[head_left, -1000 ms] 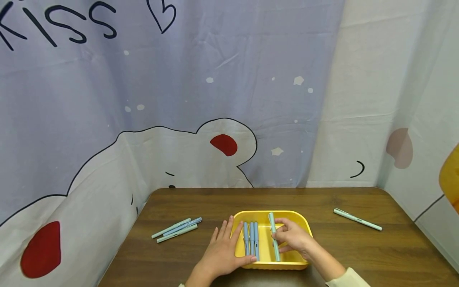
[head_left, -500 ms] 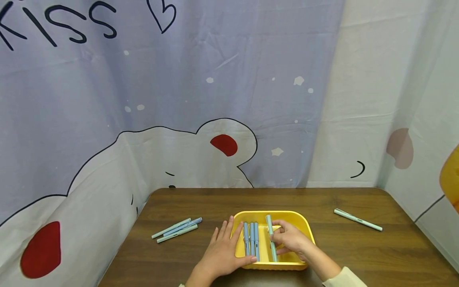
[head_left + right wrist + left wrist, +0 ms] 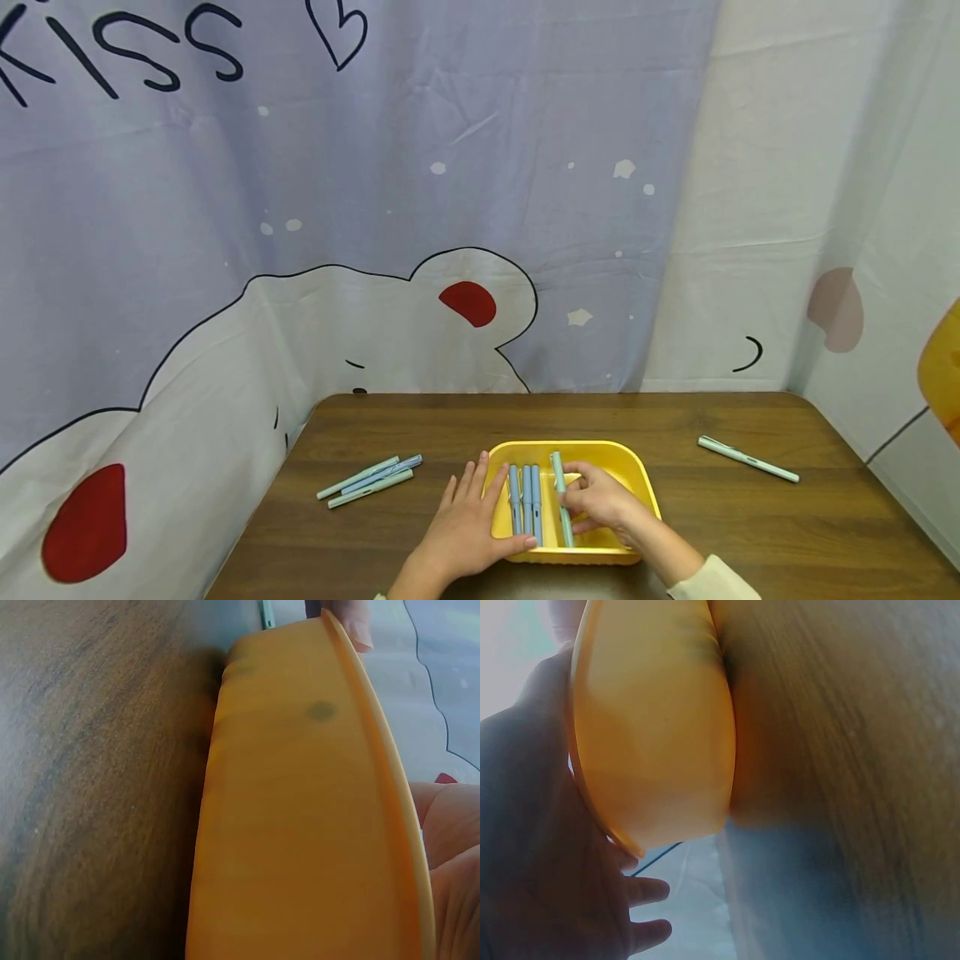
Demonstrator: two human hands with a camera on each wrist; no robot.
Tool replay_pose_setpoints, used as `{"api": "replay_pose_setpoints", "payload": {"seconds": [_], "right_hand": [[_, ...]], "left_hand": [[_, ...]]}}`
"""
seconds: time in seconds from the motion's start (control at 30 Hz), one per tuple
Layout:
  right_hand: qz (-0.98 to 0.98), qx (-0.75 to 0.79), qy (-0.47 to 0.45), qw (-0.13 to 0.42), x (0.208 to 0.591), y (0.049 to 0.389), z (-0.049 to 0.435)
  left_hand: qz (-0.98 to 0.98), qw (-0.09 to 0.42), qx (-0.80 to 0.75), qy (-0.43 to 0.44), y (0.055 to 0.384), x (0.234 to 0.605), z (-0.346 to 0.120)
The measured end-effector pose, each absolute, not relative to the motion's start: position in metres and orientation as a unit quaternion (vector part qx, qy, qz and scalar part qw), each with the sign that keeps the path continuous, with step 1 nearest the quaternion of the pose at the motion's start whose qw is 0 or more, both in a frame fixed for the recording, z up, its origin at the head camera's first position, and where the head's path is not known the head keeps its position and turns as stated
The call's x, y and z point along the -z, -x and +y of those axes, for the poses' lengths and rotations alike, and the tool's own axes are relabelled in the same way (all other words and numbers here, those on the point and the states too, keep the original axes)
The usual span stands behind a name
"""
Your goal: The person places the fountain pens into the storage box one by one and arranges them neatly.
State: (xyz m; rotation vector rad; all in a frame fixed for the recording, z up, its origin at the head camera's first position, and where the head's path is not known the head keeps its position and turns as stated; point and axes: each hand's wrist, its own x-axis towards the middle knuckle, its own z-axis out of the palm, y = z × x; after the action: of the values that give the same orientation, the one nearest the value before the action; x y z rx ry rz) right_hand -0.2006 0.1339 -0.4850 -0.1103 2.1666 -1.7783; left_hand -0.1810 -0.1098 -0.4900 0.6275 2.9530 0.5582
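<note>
A yellow tray (image 3: 577, 557) sits near the front of the table. My left hand (image 3: 468, 525) rests on its left rim with fingers spread and straight, the thumb by the front edge. Inside, three blue pens (image 3: 527, 500) lie side by side in the left part. My right hand (image 3: 600, 500) reaches into the tray and pinches a pale green pen (image 3: 559, 475) just right of the blue ones, apart from them. In the left wrist view the tray's outer wall (image 3: 652, 742) lies beside the hand. The right wrist view shows mostly tray wall (image 3: 300, 795); the pen is hidden there.
On the brown wooden table (image 3: 645, 412), a small pile of green and blue pens (image 3: 371, 487) lies left of the tray. One pale green pen (image 3: 748, 459) lies at the right. A printed curtain (image 3: 375, 192) hangs behind the table.
My right hand has slid the pale green pen leftward inside the tray, closer to the blue pens. The left hand has stayed in place.
</note>
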Motion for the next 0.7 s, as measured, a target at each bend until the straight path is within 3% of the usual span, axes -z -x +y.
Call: {"api": "replay_pose_setpoints", "payload": {"seconds": [0.7], "right_hand": [[0.779, 0.605, 0.029, 0.163, 0.493, 0.203, 0.118]], "left_hand": [[0.96, 0.033, -0.184, -0.206, 0.181, 0.491, -0.111]]}}
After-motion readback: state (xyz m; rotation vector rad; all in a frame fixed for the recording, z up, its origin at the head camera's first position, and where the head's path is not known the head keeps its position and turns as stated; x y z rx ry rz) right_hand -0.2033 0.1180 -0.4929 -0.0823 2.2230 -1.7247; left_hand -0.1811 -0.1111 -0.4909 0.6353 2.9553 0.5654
